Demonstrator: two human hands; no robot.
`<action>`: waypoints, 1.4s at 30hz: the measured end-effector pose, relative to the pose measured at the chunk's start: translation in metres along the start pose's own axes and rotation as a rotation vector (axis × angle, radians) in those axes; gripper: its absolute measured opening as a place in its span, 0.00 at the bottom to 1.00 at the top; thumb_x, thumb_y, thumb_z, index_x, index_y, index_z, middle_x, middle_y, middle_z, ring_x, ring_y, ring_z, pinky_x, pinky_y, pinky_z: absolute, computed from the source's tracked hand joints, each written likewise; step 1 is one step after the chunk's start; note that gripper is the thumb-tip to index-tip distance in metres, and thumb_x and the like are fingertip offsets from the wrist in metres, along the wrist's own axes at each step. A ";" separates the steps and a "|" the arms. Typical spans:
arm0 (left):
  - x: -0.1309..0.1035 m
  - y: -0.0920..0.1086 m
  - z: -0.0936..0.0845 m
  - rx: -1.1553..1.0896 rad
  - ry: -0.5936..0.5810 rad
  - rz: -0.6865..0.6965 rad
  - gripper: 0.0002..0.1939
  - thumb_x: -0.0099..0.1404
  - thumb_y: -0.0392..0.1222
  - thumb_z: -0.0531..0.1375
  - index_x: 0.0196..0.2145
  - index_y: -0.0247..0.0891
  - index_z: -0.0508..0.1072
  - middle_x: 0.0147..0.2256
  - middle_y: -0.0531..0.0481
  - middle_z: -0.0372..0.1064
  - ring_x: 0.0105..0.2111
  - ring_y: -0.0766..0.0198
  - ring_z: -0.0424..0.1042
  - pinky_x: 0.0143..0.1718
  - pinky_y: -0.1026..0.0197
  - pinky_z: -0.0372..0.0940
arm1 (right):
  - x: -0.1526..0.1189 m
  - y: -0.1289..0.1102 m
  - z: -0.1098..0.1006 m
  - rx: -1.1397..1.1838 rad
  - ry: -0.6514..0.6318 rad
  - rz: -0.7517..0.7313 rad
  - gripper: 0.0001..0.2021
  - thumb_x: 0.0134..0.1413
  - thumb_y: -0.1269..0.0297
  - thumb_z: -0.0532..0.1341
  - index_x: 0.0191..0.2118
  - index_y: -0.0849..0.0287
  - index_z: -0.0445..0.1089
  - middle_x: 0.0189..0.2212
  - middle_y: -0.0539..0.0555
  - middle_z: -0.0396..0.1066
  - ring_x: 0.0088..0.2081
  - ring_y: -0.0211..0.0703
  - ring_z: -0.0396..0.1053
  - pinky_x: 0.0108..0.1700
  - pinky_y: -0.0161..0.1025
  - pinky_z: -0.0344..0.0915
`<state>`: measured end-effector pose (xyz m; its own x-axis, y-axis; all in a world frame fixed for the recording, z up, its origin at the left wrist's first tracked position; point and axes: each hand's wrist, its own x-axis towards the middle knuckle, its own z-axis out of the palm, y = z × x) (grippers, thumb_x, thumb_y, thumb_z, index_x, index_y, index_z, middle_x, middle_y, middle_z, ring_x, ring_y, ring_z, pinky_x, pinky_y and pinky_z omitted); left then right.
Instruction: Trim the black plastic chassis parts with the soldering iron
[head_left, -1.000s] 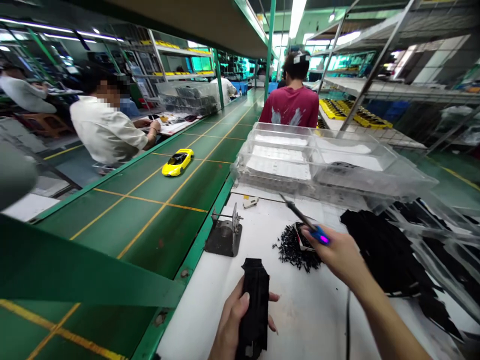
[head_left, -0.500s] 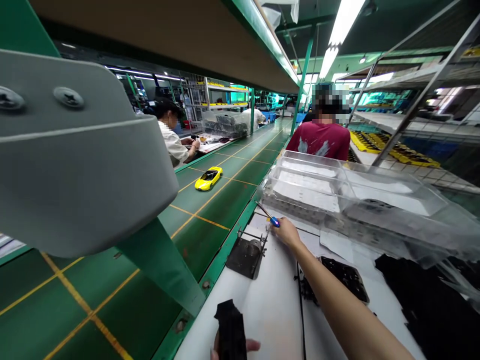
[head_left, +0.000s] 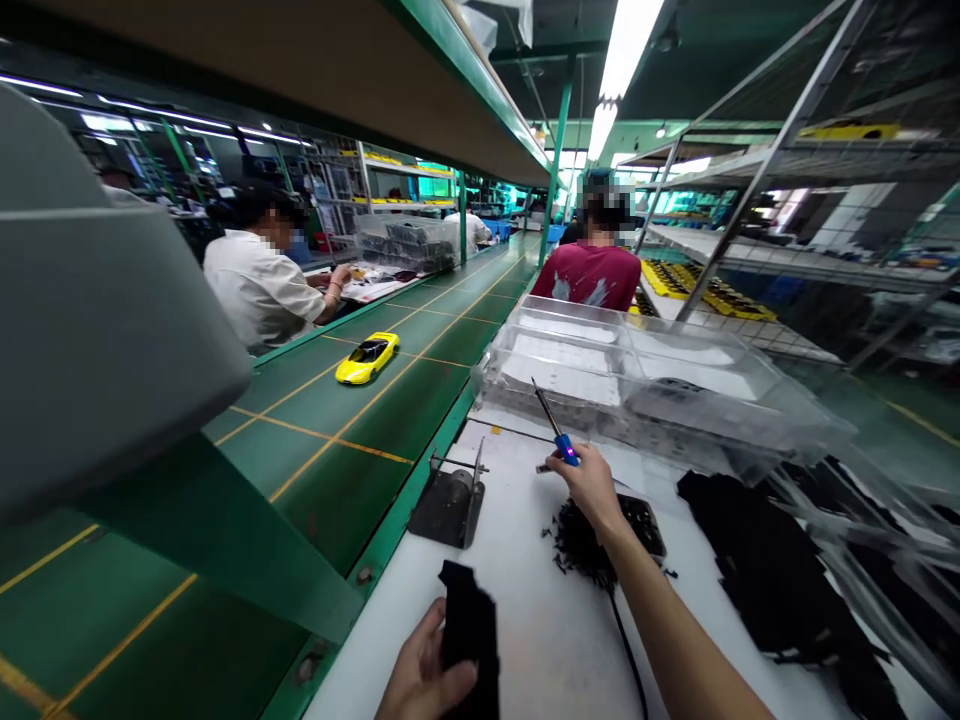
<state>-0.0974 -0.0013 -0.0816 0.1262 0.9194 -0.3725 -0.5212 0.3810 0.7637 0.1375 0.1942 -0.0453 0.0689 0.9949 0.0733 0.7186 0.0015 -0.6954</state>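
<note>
My right hand (head_left: 591, 482) is closed around the blue handle of a soldering iron (head_left: 565, 448), whose thin tip points up and away. The iron's black cord trails down the white worktop. At the bottom, my left hand (head_left: 429, 668) grips a flat black piece (head_left: 471, 640), thumb on its face. A metal stand (head_left: 450, 500) sits at the worktop's left edge. Under and beside my right wrist lie a heap of small black bits (head_left: 581, 545) and a dark tray (head_left: 643, 522).
A yellow toy car (head_left: 367, 358) is on the green conveyor (head_left: 315, 480) at left. Clear plastic trays (head_left: 645, 370) stand beyond my right hand; black sheets (head_left: 780, 580) lie at right. Two nearby people sit ahead. A grey housing (head_left: 112, 300) juts in at left.
My right hand has lifted the iron away from the metal stand, and its tip now points more upward. My left hand with the black piece shows more fully. The view has turned right.
</note>
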 end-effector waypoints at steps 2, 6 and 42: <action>0.004 0.005 0.020 0.087 0.051 -0.021 0.33 0.50 0.46 0.73 0.53 0.38 0.70 0.38 0.45 0.77 0.38 0.53 0.75 0.39 0.58 0.68 | -0.029 0.006 -0.017 0.053 -0.035 -0.009 0.09 0.54 0.58 0.63 0.33 0.59 0.76 0.32 0.52 0.75 0.37 0.46 0.72 0.39 0.39 0.66; 0.009 0.007 0.046 0.189 0.129 -0.002 0.26 0.51 0.47 0.73 0.46 0.37 0.73 0.32 0.49 0.76 0.29 0.58 0.74 0.30 0.61 0.68 | -0.079 0.027 -0.041 0.078 -0.017 0.086 0.13 0.52 0.53 0.61 0.31 0.57 0.76 0.24 0.50 0.74 0.27 0.47 0.72 0.30 0.38 0.62; 0.036 -0.013 0.139 -0.068 -0.113 -0.374 0.13 0.54 0.37 0.68 0.38 0.30 0.75 0.26 0.48 0.74 0.19 0.68 0.67 0.19 0.67 0.62 | -0.174 0.039 -0.061 0.524 0.161 -0.182 0.08 0.57 0.59 0.64 0.37 0.54 0.80 0.32 0.54 0.74 0.36 0.47 0.73 0.39 0.39 0.68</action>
<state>0.0307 0.0405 -0.0317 0.4077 0.7251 -0.5550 -0.4759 0.6874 0.5486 0.1951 0.0152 -0.0416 0.1098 0.9463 0.3041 0.2931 0.2615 -0.9196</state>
